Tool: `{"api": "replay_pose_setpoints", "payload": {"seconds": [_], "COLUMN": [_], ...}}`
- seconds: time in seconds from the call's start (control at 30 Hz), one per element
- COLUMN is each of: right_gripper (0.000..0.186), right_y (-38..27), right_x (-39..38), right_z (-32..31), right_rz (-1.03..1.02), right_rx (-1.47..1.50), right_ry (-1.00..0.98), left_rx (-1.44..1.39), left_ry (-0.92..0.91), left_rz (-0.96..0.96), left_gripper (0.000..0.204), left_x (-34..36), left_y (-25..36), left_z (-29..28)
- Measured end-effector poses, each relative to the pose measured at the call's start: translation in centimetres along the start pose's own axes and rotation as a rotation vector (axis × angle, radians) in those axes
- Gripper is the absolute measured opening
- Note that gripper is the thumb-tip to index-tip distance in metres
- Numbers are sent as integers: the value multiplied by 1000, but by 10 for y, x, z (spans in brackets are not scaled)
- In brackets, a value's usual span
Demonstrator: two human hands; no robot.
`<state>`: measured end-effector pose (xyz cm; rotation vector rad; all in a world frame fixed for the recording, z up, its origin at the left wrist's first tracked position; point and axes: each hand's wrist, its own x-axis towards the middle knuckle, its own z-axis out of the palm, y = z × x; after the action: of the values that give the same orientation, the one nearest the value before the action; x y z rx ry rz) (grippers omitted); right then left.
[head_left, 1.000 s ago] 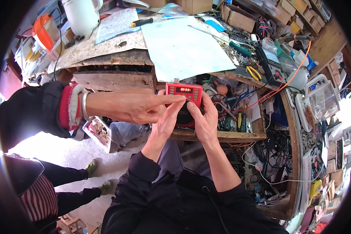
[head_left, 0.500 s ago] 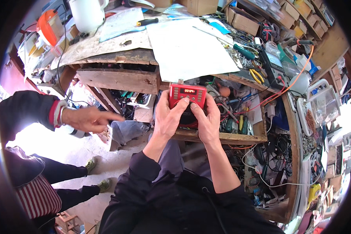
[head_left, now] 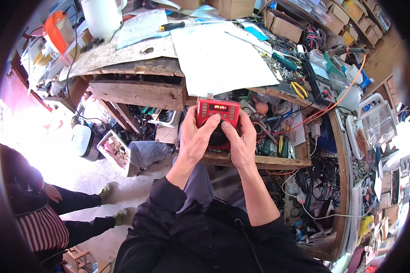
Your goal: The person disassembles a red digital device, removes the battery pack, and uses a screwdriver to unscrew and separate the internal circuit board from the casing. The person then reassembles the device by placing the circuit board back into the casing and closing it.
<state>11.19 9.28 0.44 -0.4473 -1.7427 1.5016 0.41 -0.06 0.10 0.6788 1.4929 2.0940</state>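
Both of my hands hold a small red portable radio upright above the open drawer. It has a lit display, small buttons on its upper face and a dark round speaker below. My left hand wraps its left side, thumb on the buttons under the display. The right side is gripped by my right hand, whose thumb also rests on the front, close to the left thumb. Fingers behind the radio are hidden.
An open wooden drawer with tools and wires lies beneath the radio. Beyond are a white sheet, yellow pliers and a meter on the cluttered bench. A person stands at left, near a box of scraps.
The other person's pointing arm has drawn back and down toward their body, uncovering the scrap box. The radio's display reads differently; my hands stay in place on it.
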Motion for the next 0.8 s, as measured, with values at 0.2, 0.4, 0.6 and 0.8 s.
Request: {"api": "replay_pose_setpoints", "payload": {"seconds": [0.2,0.4,0.6,0.8], "right_gripper": [45,45,46,46], "right_y": [-1,0,-3,-1], "right_x": [0,-1,-2,-1], "right_z": [1,3,2,1], "right_rz": [31,3,33,17], "right_rx": [43,-9,-7,24], "right_ry": [8,13,14,13], "left_rx": [-47,-100,23,37], "left_ry": [7,-11,2,8], "left_rz": [-6,-19,-5,12], "left_gripper": [46,44,43,44], "left_x": [-1,-3,-3,-1], "left_y": [6,7,8,3], "left_z": [5,1,1,1]}}
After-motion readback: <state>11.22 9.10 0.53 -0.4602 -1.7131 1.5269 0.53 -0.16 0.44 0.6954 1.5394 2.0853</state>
